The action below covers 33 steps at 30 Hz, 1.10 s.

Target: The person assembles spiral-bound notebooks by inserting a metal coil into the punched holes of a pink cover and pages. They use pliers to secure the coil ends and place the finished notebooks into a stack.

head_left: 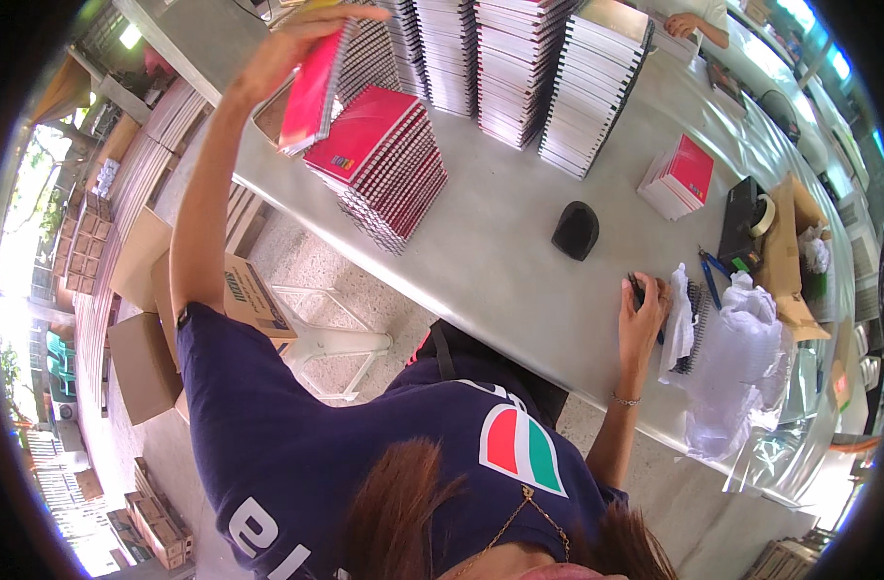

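My left hand [297, 48] reaches far out to the left and grips a red-covered spiral notebook [316, 92], which is tilted. Just right of it stands a stack of red spiral notebooks [376, 145], close to the table's left edge. Over the right part of the table, my right hand [647, 314] is closed around a slim dark tool [637, 288]; the fingers hide most of it, so its kind is unclear. White crumpled paper and black binding coils [694, 329] lie right beside that hand, with blue-handled pliers [711, 278] behind them.
Tall stacks of bound books [597, 87] line the far side of the grey table [500, 251]. A black rounded object [575, 231], a small red-topped stack [678, 177] and an opened carton [795, 261] sit on it. Another person's hand [689, 24] shows far right. A white stool [336, 338] stands below.
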Each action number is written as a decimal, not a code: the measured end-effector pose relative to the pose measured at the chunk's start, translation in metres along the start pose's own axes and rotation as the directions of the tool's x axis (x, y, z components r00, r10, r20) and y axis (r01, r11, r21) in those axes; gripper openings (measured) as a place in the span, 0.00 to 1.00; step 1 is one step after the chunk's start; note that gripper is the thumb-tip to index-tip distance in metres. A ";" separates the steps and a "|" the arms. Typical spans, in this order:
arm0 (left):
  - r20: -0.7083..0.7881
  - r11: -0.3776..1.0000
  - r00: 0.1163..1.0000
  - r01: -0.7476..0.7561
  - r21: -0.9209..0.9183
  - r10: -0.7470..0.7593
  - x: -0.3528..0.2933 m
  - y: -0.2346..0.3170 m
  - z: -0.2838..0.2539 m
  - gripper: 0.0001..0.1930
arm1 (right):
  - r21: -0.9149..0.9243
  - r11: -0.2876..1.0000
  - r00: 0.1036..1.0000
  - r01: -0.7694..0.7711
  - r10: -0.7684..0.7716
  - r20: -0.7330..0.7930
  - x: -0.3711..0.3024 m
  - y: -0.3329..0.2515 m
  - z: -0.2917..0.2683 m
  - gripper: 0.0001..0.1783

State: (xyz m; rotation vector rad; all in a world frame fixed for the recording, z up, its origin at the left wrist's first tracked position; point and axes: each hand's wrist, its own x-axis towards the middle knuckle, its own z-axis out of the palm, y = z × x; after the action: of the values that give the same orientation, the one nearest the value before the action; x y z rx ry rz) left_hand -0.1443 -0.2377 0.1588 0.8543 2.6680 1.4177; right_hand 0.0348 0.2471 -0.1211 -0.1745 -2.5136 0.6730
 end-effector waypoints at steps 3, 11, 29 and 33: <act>0.157 0.999 0.987 0.028 0.023 -0.031 0.016 0.000 0.037 0.20 | -0.003 1.000 1.000 -0.019 0.019 0.016 0.000 0.000 -0.001 0.15; 0.241 0.928 0.970 -0.125 0.351 0.039 0.023 -0.038 0.080 0.17 | -0.030 0.999 1.000 0.020 -0.020 -0.016 0.000 -0.002 0.001 0.14; 0.193 0.929 0.980 -0.114 0.351 0.048 0.010 -0.043 0.086 0.17 | -0.061 0.998 0.999 -0.017 0.020 0.039 0.001 -0.002 0.003 0.15; 0.172 0.938 0.982 -0.128 0.321 0.075 0.008 -0.044 0.086 0.17 | -0.071 0.997 1.000 -0.001 0.003 0.031 0.001 -0.001 0.003 0.14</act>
State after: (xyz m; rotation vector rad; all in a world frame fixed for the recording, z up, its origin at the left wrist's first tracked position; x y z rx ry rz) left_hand -0.1502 -0.1873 0.0758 1.0901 2.8157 0.8772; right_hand 0.0328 0.2454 -0.1224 -0.1937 -2.5687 0.5920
